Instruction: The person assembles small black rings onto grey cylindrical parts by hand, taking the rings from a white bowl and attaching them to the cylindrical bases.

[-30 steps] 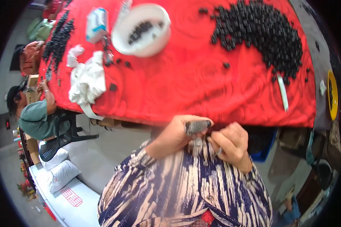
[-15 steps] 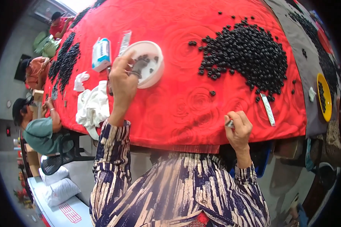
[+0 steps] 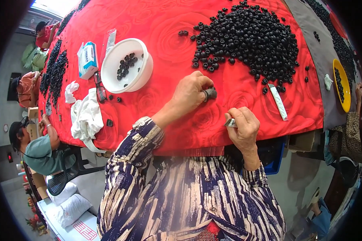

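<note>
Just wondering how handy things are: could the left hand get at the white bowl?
Probably yes: only red cloth shows between the left hand and the open-topped white bowl, though the dark grey thing it seems to hold might hamper it.

white sacks point(image 3: 74, 209), black chair point(image 3: 66, 170), eyeglasses point(image 3: 99, 86)

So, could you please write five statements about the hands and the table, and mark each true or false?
1. The white bowl has black pieces in it. True.
2. The left hand is inside the white bowl. False: the left hand is over the red cloth, outside the bowl.
3. The right hand holds a small metallic-looking object. True.
4. The yellow plate is left of the bowl. False: the yellow plate is far to its right.
5. Glasses lie beside the bowl. True.
</note>
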The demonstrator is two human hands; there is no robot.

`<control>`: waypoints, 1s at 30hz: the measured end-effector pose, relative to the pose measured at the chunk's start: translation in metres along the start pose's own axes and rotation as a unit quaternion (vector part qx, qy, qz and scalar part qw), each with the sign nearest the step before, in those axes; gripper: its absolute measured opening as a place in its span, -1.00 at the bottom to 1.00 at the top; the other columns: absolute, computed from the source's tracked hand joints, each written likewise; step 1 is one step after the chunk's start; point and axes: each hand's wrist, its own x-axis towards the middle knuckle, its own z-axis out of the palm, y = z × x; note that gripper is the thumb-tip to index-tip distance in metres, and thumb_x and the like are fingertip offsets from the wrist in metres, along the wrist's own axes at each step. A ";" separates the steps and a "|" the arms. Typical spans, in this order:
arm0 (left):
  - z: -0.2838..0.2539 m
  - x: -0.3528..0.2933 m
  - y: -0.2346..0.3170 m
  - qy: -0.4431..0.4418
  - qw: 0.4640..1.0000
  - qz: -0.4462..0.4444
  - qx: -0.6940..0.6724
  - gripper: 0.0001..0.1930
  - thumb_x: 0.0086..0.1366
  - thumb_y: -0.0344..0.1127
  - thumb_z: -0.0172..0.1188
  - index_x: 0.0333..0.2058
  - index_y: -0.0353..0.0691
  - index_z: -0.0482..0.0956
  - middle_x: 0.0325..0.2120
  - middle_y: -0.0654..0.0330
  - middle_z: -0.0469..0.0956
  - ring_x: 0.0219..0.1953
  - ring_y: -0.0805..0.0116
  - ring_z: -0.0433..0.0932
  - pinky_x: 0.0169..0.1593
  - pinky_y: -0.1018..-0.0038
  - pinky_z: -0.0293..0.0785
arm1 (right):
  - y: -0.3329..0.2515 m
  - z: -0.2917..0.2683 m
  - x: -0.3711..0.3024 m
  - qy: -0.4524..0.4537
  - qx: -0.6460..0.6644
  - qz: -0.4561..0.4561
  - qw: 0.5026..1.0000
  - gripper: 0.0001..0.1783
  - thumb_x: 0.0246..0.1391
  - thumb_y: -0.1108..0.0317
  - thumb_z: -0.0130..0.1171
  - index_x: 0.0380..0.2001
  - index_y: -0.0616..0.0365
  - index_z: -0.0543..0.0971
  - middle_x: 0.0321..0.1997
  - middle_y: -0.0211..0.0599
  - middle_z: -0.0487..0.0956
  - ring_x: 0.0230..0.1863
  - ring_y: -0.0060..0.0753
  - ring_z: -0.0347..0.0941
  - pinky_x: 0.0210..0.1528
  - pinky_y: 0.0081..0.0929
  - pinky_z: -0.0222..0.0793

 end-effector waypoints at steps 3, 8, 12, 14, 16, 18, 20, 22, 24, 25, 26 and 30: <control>0.005 -0.008 -0.001 0.019 0.996 0.051 0.066 -0.82 0.02 -0.43 0.24 -0.33 -0.25 0.61 -0.40 0.04 0.53 -0.34 0.06 0.54 -0.27 0.29 0.45 | -0.002 -0.001 0.000 -0.005 -0.002 -0.003 1.000 -0.80 -0.21 0.47 0.28 -0.45 0.18 0.49 -0.57 -0.29 0.39 -0.56 -0.20 0.37 -0.53 -0.31 0.24; -0.011 -0.035 0.018 0.016 0.990 -0.014 -0.142 -0.85 0.12 -0.43 0.23 -0.31 -0.32 0.58 -0.43 0.14 0.58 -0.40 0.29 0.58 -0.36 0.46 0.46 | 0.001 -0.004 -0.002 -0.013 0.022 -0.008 1.000 -0.79 -0.22 0.58 0.26 -0.43 0.23 0.48 -0.59 -0.24 0.35 -0.59 -0.23 0.33 -0.54 -0.36 0.24; -0.014 -0.085 0.035 -0.017 0.832 -0.240 -0.500 -0.87 0.19 -0.45 0.19 -0.29 -0.37 0.56 -0.45 0.17 0.60 -0.47 0.47 0.57 -0.45 0.62 0.49 | -0.003 -0.010 0.000 -0.029 0.078 0.025 0.996 -0.71 -0.22 0.51 0.22 -0.31 0.23 0.50 -0.52 -0.22 0.40 -0.54 -0.20 0.36 -0.50 -0.34 0.28; -0.011 -0.108 0.036 -0.026 0.786 -0.280 -0.551 -0.85 0.19 -0.45 0.19 -0.27 -0.35 0.55 -0.45 0.15 0.60 -0.48 0.46 0.57 -0.46 0.62 0.50 | -0.013 -0.020 0.005 -0.059 0.125 0.047 0.989 -0.69 -0.21 0.53 0.19 -0.27 0.25 0.49 -0.50 -0.20 0.39 -0.54 -0.23 0.36 -0.49 -0.36 0.29; -0.005 -0.125 0.038 -0.031 0.734 -0.315 -0.601 -0.84 0.19 -0.44 0.20 -0.25 -0.33 0.55 -0.46 0.12 0.59 -0.48 0.45 0.57 -0.47 0.61 0.52 | -0.022 -0.029 -0.001 -0.111 0.221 0.095 0.964 -0.69 -0.10 0.53 0.14 -0.20 0.30 0.47 -0.45 -0.18 0.39 -0.54 -0.35 0.36 -0.49 -0.46 0.28; -0.001 -0.138 0.037 -0.036 0.732 -0.289 -0.616 -0.83 0.19 -0.44 0.19 -0.23 -0.34 0.54 -0.44 0.12 0.59 -0.44 0.46 0.58 -0.40 0.63 0.52 | -0.037 -0.031 -0.004 -0.151 0.251 0.116 0.949 -0.72 -0.05 0.52 0.12 -0.20 0.30 0.47 -0.43 -0.19 0.40 -0.54 -0.38 0.36 -0.49 -0.49 0.28; 0.003 -0.148 0.038 -0.040 0.713 -0.264 -0.648 -0.81 0.19 -0.45 0.19 -0.21 -0.36 0.54 -0.41 0.14 0.59 -0.38 0.47 0.59 -0.30 0.66 0.52 | -0.049 -0.035 -0.008 -0.215 0.280 0.155 0.923 -0.78 0.03 0.50 0.10 -0.20 0.29 0.46 -0.41 -0.20 0.42 -0.52 -0.42 0.39 -0.48 -0.55 0.29; 0.005 -0.151 0.037 -0.045 0.725 -0.262 -0.636 -0.81 0.18 -0.46 0.19 -0.21 -0.36 0.54 -0.40 0.15 0.59 -0.37 0.48 0.58 -0.29 0.66 0.52 | -0.057 -0.036 -0.011 -0.225 0.284 0.169 0.917 -0.77 0.03 0.50 0.10 -0.20 0.29 0.46 -0.42 -0.20 0.43 -0.51 -0.41 0.39 -0.47 -0.54 0.30; 0.006 -0.154 0.038 -0.051 0.738 -0.258 -0.621 -0.80 0.18 -0.48 0.19 -0.20 -0.37 0.54 -0.39 0.16 0.59 -0.36 0.49 0.58 -0.28 0.66 0.52 | -0.062 -0.037 -0.016 -0.230 0.285 0.180 0.913 -0.77 0.00 0.49 0.12 -0.21 0.29 0.46 -0.43 -0.18 0.44 -0.49 -0.32 0.41 -0.45 -0.48 0.31; 0.006 -0.155 0.040 -0.047 0.743 -0.257 -0.616 -0.79 0.17 -0.48 0.20 -0.19 -0.37 0.54 -0.38 0.17 0.58 -0.36 0.51 0.57 -0.28 0.67 0.51 | -0.063 -0.037 -0.017 -0.231 0.284 0.185 0.912 -0.77 0.00 0.49 0.12 -0.21 0.29 0.46 -0.43 -0.18 0.44 -0.49 -0.32 0.41 -0.45 -0.48 0.31; 0.006 -0.156 0.041 -0.044 0.749 -0.255 -0.610 -0.79 0.17 -0.49 0.20 -0.19 -0.37 0.55 -0.38 0.19 0.58 -0.36 0.53 0.56 -0.29 0.67 0.51 | -0.064 -0.037 -0.017 -0.232 0.276 0.167 0.918 -0.76 -0.01 0.48 0.12 -0.22 0.29 0.46 -0.43 -0.16 0.44 -0.47 -0.26 0.40 -0.44 -0.45 0.31; 0.009 -0.160 0.041 -0.052 0.724 -0.267 -0.634 -0.78 0.17 -0.50 0.20 -0.18 -0.37 0.54 -0.37 0.20 0.58 -0.36 0.55 0.55 -0.32 0.69 0.50 | -0.066 -0.035 -0.023 -0.234 0.280 0.147 0.919 -0.78 -0.02 0.47 0.12 -0.25 0.29 0.46 -0.44 -0.12 0.43 -0.44 -0.12 0.40 -0.38 -0.35 0.31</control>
